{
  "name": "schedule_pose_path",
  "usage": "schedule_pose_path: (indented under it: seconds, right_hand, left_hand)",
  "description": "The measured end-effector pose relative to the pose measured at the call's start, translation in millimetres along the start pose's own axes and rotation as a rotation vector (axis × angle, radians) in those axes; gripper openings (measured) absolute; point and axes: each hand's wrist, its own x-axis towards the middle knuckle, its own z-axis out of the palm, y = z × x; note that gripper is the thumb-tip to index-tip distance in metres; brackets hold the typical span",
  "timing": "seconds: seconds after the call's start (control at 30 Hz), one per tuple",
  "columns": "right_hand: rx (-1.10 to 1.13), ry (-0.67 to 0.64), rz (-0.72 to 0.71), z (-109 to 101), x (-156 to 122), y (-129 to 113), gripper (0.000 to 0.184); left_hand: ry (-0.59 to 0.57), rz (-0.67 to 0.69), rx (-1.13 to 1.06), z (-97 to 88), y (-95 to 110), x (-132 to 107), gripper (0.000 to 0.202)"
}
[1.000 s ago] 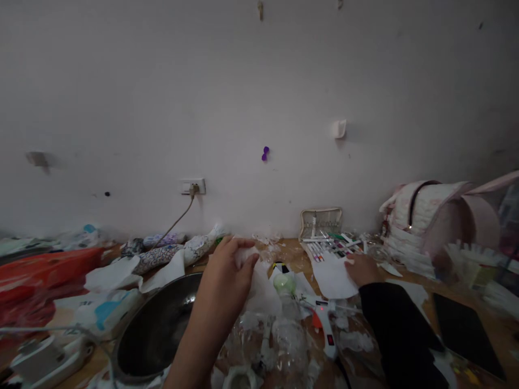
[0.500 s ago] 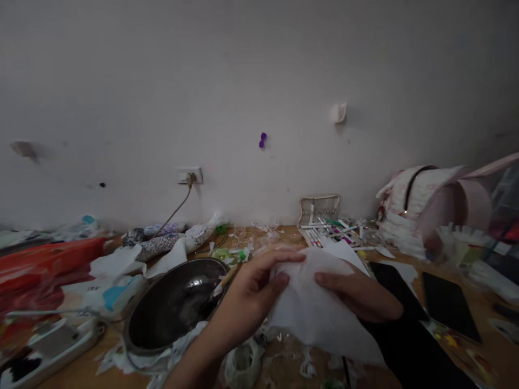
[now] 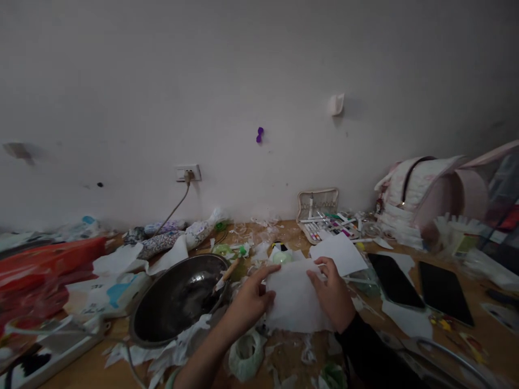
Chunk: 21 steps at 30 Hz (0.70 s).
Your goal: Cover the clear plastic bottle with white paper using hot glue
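A thin white sheet, tissue or paper (image 3: 298,302), hangs between my hands above the table. At its upper left edge, my left hand (image 3: 253,294) pinches it between thumb and fingers. My right hand (image 3: 332,294), with a dark sleeve behind it, grips the upper right edge, thumb in front. Just beyond the sheet's top lies a pale green round thing (image 3: 283,258). Left of my left hand stands a dark metal bowl (image 3: 178,302), with a brush (image 3: 227,274) resting across its right rim. A whitish ring-like wrapped form (image 3: 245,356) lies below my left hand.
White paper (image 3: 340,254) lies behind my right hand, near an open case of markers (image 3: 324,229). Two dark phones (image 3: 446,292) lie at right, before a pink-white backpack (image 3: 421,200). A power strip (image 3: 65,351) and red plastic bag (image 3: 52,259) are at left. Scraps litter the table.
The sheet, bunched and tilted before, now hangs flatter and lower between my hands. My right hand has turned more upright, and more of the table behind it shows.
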Motion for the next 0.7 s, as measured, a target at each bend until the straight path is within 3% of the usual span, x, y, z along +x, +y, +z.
schedule_pose_path:
  seconds: [0.17, 0.4, 0.7]
  right_hand:
    - [-0.18, 0.004, -0.118, 7.5, -3.0, 5.8, 0.026]
    - [-0.355, -0.02, -0.235, 11.0, -2.4, 16.2, 0.025]
    - [-0.598, -0.127, -0.292, 12.3, -3.0, 17.1, 0.027]
  left_hand:
    - [0.058, 0.026, 0.123, 1.5, -13.9, 0.5, 0.051]
    - [0.142, 0.086, 0.28, 4.7, -12.1, -6.1, 0.035]
    - [0.133, 0.016, 0.41, 19.3, -15.4, -5.4, 0.064]
